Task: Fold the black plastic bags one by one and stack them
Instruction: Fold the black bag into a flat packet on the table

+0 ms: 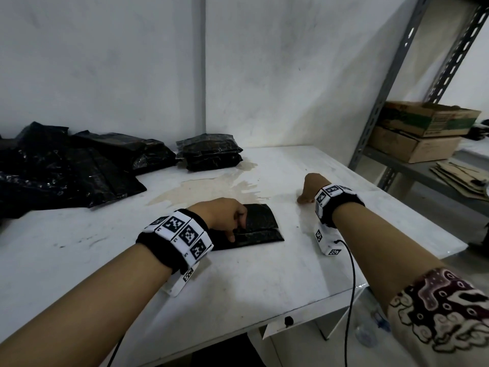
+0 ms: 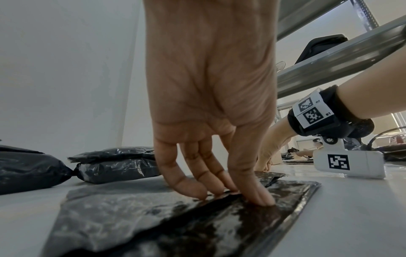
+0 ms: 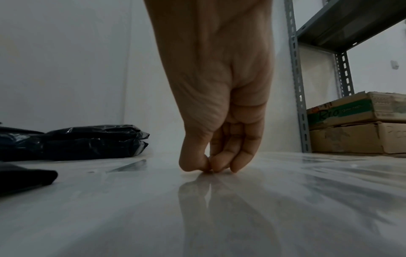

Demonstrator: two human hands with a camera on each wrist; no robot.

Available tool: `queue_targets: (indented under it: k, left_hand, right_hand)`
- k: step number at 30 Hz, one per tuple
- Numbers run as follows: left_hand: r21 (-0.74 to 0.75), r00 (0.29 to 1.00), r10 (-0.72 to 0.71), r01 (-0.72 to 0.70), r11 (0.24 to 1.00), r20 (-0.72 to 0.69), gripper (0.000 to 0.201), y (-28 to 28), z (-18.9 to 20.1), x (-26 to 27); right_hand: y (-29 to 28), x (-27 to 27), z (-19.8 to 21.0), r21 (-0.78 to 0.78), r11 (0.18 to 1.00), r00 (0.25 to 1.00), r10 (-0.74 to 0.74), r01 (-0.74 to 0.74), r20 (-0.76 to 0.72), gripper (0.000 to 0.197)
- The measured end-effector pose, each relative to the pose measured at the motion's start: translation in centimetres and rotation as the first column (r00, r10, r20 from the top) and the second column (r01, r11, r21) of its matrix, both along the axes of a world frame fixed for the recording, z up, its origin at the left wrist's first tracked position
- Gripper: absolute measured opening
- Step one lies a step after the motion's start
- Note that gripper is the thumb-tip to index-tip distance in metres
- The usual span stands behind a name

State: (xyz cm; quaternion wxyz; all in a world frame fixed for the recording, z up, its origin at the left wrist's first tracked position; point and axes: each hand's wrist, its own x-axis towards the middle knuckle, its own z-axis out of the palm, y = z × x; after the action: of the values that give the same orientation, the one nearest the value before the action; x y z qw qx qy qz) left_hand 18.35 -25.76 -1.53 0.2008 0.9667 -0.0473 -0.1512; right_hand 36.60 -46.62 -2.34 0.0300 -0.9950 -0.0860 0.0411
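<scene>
Pressing down with straight fingertips (image 2: 261,200), the left hand (image 1: 222,213) rests on the flat, folded black plastic bag (image 1: 260,229) that lies near the middle of the white bench (image 1: 238,282). The left wrist view shows what the head view hides: the fingers land along the seam where one glossy flap overlaps the layer beneath, holding it flat without curling round it.

The right hand (image 1: 311,189) sits just beside the bag on its right, apart from it. From the head view only its back shows; the right wrist view shows thumb and fingers (image 3: 219,164) gathered together, tips touching bare bench, holding nothing.

A stack of folded black bags (image 1: 210,152) stands at the back of the bench close to the white wall (image 1: 105,62), and a loose heap of unfolded black bags (image 1: 66,168) spreads over the back left. A pale brown stain (image 1: 211,186) lies between the stack and the hands.

Open bench surface stretches in front of both wrists to the near edge and on to the right corner. Past the right edge stands a grey metal shelf rack (image 1: 391,88) carrying cardboard boxes (image 1: 423,131).
</scene>
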Motion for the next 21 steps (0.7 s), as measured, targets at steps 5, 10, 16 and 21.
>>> queue_targets:
  k: [5, 10, 16, 21]
  left_hand:
    - [0.016, 1.0, -0.004, 0.004, 1.0, 0.005, 0.03, 0.0, 0.0, 0.0]
    - [-0.002, 1.0, 0.001, -0.001, 1.0, 0.002, 0.027, 0.0, -0.1, 0.0]
    - [0.047, 0.999, -0.018, 0.017, 0.999, 0.026, 0.031, -0.3, -0.1, -0.2]
    - [0.068, 0.998, -0.032, 0.028, 0.997, 0.059, 0.03, -0.7, -0.3, -0.9]
  right_hand:
    - [-0.7, 0.4, -0.3, 0.017, 0.998, 0.997, 0.067, -0.066, -0.045, 0.031]
    - [-1.2, 0.3, -0.1, 0.064, 0.989, 0.988, 0.138, -0.133, -0.075, 0.024]
    - [-3.5, -2.0, 0.8, 0.222, 0.96, 0.968, 0.207, -0.173, -0.142, 0.004]
    - [-5.7, -5.4, 1.1, 0.249, 0.952, 0.963, 0.221, -0.179, -0.152, 0.014]
